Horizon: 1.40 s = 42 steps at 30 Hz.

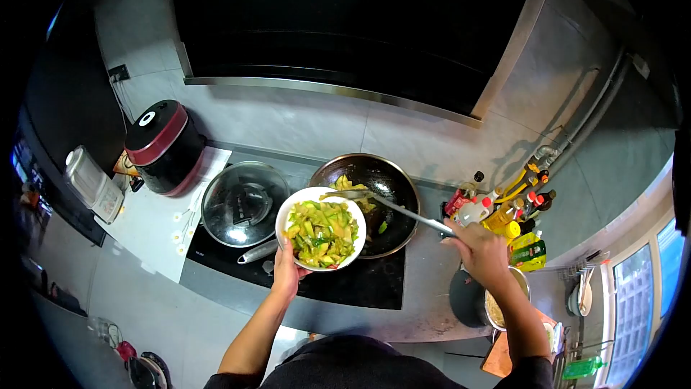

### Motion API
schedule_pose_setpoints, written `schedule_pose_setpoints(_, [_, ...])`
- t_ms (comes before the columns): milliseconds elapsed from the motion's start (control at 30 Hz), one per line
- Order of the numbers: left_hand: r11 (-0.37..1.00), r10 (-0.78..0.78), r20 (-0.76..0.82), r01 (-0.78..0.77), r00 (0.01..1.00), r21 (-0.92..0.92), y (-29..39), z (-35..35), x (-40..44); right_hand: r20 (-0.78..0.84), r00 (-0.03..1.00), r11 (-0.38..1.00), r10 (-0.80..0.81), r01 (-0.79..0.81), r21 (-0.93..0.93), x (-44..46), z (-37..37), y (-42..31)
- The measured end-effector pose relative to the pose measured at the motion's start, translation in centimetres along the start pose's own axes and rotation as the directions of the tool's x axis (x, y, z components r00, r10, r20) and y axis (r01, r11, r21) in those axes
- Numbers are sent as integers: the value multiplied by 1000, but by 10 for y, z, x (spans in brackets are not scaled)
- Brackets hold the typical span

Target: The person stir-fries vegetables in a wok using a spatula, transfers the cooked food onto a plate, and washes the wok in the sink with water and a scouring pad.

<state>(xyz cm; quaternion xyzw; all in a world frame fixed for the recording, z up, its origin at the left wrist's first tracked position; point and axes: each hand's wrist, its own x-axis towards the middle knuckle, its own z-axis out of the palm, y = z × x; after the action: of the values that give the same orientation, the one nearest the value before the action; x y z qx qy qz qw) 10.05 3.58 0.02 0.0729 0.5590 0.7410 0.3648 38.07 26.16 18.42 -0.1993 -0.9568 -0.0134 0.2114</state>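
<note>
A white bowl (302, 196) full of cooked green and yellow vegetable slices (324, 232) is in my left hand (286, 268), which grips its lower left edge. My right hand (476, 247) is closed around the handle of a spatula (414, 217). The spatula's blade lies over the bowl's upper right edge, between the bowl and the dark wok (394, 177). Some vegetable pieces (342, 183) remain visible in the wok, and the bowl hides its left front part.
Left of the wok sits a pan with a glass lid (245, 204) on the black cooktop (378, 285). A rice cooker (167, 146) stands farther left. Seasoning bottles (508, 215) crowd the right side, near a pot (529, 285) and cutting board (497, 360). The range hood (331, 84) hangs above.
</note>
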Motion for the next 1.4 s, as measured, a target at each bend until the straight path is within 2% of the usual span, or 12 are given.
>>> schedule_pose_setpoints(233, [996, 33, -50, -37, 998, -85, 6, -26, -18, -28, 992, 966, 124, -114, 230, 8, 11, 37])
schedule_pose_setpoints(333, [994, 67, -71, -73, 995, -85, 6, -38, -24, 283, 930, 918, 233, -307, 252, 18, 24, 65])
schedule_pose_setpoints(433, [992, 81, -86, -88, 993, -85, 6, -47, -28, 485, 870, 985, 86, -146, 87, 43, 47, 97])
schedule_pose_setpoints(533, [993, 90, -125, -99, 988, -63, 7, -48, -33, 874, 334, 899, 354, -379, -219, 90, 39, 77])
schedule_pose_setpoints(633, [994, 76, -165, -88, 983, -70, 12, -47, -40, 952, 257, 874, 168, -484, -24, 101, 56, 59])
schedule_pose_setpoints(733, [992, 80, -145, -93, 986, -87, 9, -50, -40, 935, 326, 558, 140, -806, 197, 83, 112, 49])
schedule_pose_setpoints(867, [993, 89, -126, -98, 988, -67, 7, -54, -40, 868, 429, 328, 249, -881, 342, 70, 127, 46])
schedule_pose_setpoints(967, [994, 91, -113, -98, 989, -56, 10, -52, -39, 773, 521, 752, 363, -654, 88, 83, 68, 41])
schedule_pose_setpoints(1133, [994, 89, -124, -97, 988, -57, 16, -44, -38, 772, 599, 975, 213, -186, -125, 74, 129, 116])
schedule_pose_setpoints(1267, [995, 84, -109, -90, 990, -54, 9, -50, -33, 643, 645, 806, 413, -588, 73, 77, 123, 42])
schedule_pose_setpoints(1367, [997, 73, -116, -75, 991, -20, 9, -54, -33, 444, 842, 885, 307, -424, 192, 66, 145, 47])
schedule_pose_setpoints(1400, [998, 65, -119, -66, 991, -4, 8, -55, -33, 488, 805, 874, 336, -459, 156, 69, 123, 44])
